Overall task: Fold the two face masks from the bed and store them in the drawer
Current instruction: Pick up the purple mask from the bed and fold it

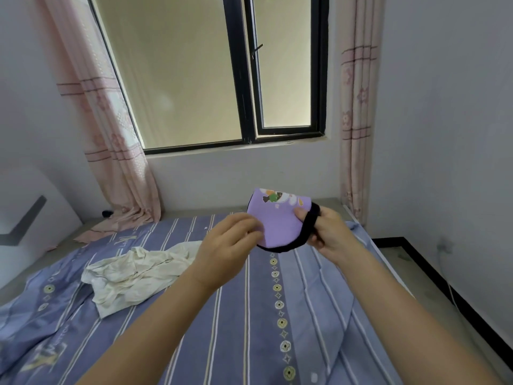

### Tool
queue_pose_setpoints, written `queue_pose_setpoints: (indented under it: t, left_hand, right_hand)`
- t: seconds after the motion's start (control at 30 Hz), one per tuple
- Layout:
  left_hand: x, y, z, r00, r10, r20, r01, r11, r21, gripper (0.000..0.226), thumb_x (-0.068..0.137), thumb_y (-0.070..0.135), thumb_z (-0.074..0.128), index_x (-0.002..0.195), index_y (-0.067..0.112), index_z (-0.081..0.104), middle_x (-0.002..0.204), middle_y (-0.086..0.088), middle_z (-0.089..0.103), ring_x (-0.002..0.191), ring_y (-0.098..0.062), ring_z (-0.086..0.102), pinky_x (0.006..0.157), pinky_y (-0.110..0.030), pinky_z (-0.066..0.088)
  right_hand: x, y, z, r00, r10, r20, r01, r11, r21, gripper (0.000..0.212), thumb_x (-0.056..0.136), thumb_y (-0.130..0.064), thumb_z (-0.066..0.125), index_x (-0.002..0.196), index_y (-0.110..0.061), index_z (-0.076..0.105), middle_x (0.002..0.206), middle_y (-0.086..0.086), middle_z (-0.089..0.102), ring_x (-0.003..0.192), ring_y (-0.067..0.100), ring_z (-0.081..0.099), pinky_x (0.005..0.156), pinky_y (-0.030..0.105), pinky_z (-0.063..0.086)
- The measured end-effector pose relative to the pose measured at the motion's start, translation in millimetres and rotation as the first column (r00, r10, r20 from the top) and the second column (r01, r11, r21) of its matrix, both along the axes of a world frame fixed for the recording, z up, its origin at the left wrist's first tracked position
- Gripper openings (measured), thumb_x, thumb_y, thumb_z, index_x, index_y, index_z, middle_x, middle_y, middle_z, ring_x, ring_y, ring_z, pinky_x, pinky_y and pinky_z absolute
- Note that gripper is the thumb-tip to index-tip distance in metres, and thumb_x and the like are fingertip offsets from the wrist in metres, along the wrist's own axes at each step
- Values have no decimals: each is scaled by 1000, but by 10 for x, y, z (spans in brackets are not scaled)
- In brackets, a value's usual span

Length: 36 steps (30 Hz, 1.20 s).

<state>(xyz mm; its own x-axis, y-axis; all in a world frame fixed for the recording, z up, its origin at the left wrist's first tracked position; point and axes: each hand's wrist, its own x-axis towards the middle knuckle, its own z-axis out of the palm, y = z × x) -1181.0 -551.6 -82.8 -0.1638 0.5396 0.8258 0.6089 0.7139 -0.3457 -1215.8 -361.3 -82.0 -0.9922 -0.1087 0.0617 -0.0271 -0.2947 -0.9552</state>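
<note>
A purple face mask (280, 220) with a cartoon print and black edging is held up in the air above the bed (249, 315). My left hand (230, 240) pinches its left edge. My right hand (324, 229) grips its right side, thumb on the purple cloth and fingers through the black ear loop. The mask looks doubled over on itself. No second mask and no drawer are in view.
A crumpled cream garment (138, 273) lies on the blue striped bedsheet to the left. Behind the bed is a dark-framed window (244, 79) with pink curtains (116, 151) on both sides. A white wall (444, 134) runs close along the right.
</note>
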Motion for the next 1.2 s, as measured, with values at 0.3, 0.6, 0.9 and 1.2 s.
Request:
queue_pose_setpoints:
  t: [0.3, 0.6, 0.9, 1.2]
  left_hand:
    - [65, 136, 11, 448, -561, 696, -383, 582, 717, 25, 86, 4, 56, 80, 27, 62, 77, 12, 63, 59, 10, 62, 53, -4, 49]
    - [86, 76, -39, 406, -409, 817, -306, 782, 543, 8, 79, -2, 63, 80, 3, 70, 61, -5, 58, 57, -8, 48, 54, -18, 39]
    - [152, 76, -70, 369, -418, 830, -355, 762, 542, 15, 80, 0, 61, 78, 14, 66, 74, -4, 64, 67, -10, 57, 63, -22, 45]
    - [1038, -1044, -450, 526, -451, 721, -659, 319, 681, 15, 84, -2, 55, 94, 8, 62, 84, -6, 61, 77, -15, 54, 67, -21, 45]
  right_hand:
    - [88, -32, -97, 988, 9, -151, 20, 982, 188, 17, 85, -8, 58, 74, -18, 65, 56, -7, 57, 48, 6, 44, 44, 12, 35]
    - [50, 113, -137, 982, 165, -88, -135, 952, 273, 28, 82, 3, 56, 65, -15, 68, 66, 4, 54, 62, 10, 41, 56, 21, 27]
    - [80, -31, 72, 939, 233, -251, -55, 827, 559, 35, 84, 6, 51, 62, -21, 50, 61, -3, 49, 54, 2, 45, 51, 15, 35]
    - [380, -1402, -339, 874, 444, -195, -319, 830, 458, 29, 82, 1, 60, 71, -26, 56, 70, -3, 58, 52, -7, 55, 48, 5, 44]
